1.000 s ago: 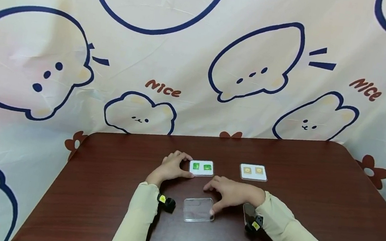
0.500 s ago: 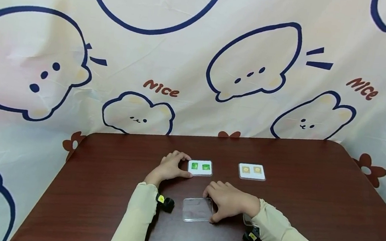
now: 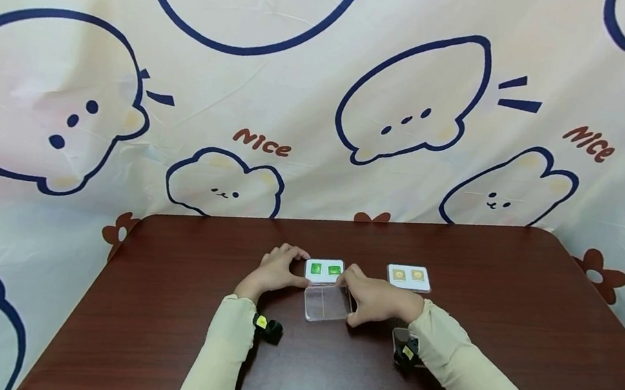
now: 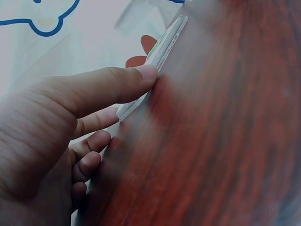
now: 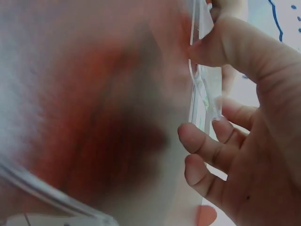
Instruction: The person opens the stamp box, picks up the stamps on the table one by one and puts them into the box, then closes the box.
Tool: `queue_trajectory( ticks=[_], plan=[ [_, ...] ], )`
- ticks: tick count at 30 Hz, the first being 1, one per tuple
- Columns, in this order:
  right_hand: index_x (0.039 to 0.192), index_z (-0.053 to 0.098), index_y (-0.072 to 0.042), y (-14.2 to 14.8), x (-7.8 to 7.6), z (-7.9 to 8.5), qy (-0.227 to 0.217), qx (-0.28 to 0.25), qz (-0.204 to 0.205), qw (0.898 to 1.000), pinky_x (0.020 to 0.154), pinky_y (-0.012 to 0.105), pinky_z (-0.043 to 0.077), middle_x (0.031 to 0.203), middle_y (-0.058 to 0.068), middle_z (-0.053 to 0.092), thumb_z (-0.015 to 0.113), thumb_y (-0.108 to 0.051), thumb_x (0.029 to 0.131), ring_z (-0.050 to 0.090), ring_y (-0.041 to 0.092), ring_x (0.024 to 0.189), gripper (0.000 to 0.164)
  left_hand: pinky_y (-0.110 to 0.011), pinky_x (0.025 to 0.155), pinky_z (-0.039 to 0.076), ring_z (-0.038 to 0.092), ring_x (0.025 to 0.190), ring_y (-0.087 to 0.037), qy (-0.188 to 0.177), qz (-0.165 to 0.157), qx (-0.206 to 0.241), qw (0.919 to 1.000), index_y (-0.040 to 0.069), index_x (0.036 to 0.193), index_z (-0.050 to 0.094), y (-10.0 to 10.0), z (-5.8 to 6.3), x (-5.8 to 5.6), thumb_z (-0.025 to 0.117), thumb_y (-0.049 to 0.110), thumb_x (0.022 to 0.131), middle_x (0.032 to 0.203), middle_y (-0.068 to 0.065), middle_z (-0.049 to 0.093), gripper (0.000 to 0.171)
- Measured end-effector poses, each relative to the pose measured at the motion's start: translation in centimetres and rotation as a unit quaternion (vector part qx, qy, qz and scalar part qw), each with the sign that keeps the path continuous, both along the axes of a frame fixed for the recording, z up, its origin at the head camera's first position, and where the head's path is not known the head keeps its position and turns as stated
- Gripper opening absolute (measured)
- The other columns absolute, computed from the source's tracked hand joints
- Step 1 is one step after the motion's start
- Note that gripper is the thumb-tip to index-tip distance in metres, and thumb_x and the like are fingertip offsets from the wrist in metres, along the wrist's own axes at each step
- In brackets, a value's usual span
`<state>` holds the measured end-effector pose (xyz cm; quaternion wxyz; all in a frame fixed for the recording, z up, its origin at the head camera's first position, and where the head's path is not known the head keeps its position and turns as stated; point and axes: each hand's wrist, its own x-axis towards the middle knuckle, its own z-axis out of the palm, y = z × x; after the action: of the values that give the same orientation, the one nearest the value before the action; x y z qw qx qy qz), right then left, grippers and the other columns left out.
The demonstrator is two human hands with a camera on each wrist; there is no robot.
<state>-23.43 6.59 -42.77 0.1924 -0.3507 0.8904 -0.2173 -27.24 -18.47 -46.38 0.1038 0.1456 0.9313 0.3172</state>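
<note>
My left hand holds a small flat case by its left end, thumb at the near edge and fingers at the far edge. The case carries a white card with two green pictures. In the left wrist view, the thumb presses the rim of this case, seen edge-on. My right hand pinches a clear plastic lid by its right side. The lid is tilted, its far edge right at the near edge of the green-picture case. In the right wrist view, the lid lies between thumb and fingers.
A second case with two yellow pictures lies to the right on the brown table. Another clear lid lies partly hidden under the right wrist. A printed cloth hangs behind the table.
My right hand has come to the clear lid's right side, gripped it and moved it away from me, up to the green-picture case. The left hand has stayed in place.
</note>
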Motion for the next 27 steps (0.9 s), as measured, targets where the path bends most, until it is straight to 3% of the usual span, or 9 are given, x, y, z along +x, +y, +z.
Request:
queue_trajectory(
  ticks=[6,10,21,27],
  plan=[
    [0.132,0.036,-0.005,-0.5,-1.5,0.2,0.008,0.003,-0.019,1.000,0.059,0.026,0.043,0.120,0.009,0.037,0.069,-0.016,0.078,0.047,0.011,0.059,0.064,-0.044,0.096,0.029,0.043,0.110,-0.023,0.002,0.001,-0.012,0.9999,0.019,0.125,0.058,-0.1,0.1,0.0,0.081,0.038,0.076,0.121,-0.006,0.051,0.058],
    [0.133,0.037,-0.005,-1.0,-2.3,0.2,0.014,0.009,-0.034,0.999,0.058,0.026,0.043,0.122,0.010,0.037,0.068,-0.017,0.078,0.049,0.011,0.058,0.064,-0.044,0.096,0.030,0.043,0.112,-0.024,0.000,0.000,-0.012,0.9999,0.018,0.126,0.058,-0.1,0.0,0.0,0.081,0.038,0.076,0.123,-0.007,0.050,0.059],
    [0.135,0.038,-0.003,-0.6,-4.3,-0.9,0.004,-0.002,-0.088,0.996,0.079,0.030,0.045,0.129,0.012,0.033,0.067,-0.017,0.082,0.054,0.016,0.090,0.062,-0.043,0.097,0.029,0.042,0.112,-0.023,-0.014,0.000,0.000,0.9999,0.020,0.129,0.058,0.0,-0.1,0.1,0.085,0.036,0.072,0.125,-0.006,0.049,0.065],
    [0.137,0.037,-0.003,-0.8,-5.2,-1.4,-0.007,-0.009,-0.096,0.995,0.079,0.031,0.044,0.131,0.013,0.031,0.067,-0.019,0.084,0.054,0.018,0.088,0.064,-0.044,0.098,0.029,0.042,0.113,-0.024,-0.018,-0.001,-0.001,0.9998,0.018,0.131,0.056,-0.1,0.3,0.1,0.085,0.038,0.071,0.127,-0.006,0.048,0.070]
  ],
)
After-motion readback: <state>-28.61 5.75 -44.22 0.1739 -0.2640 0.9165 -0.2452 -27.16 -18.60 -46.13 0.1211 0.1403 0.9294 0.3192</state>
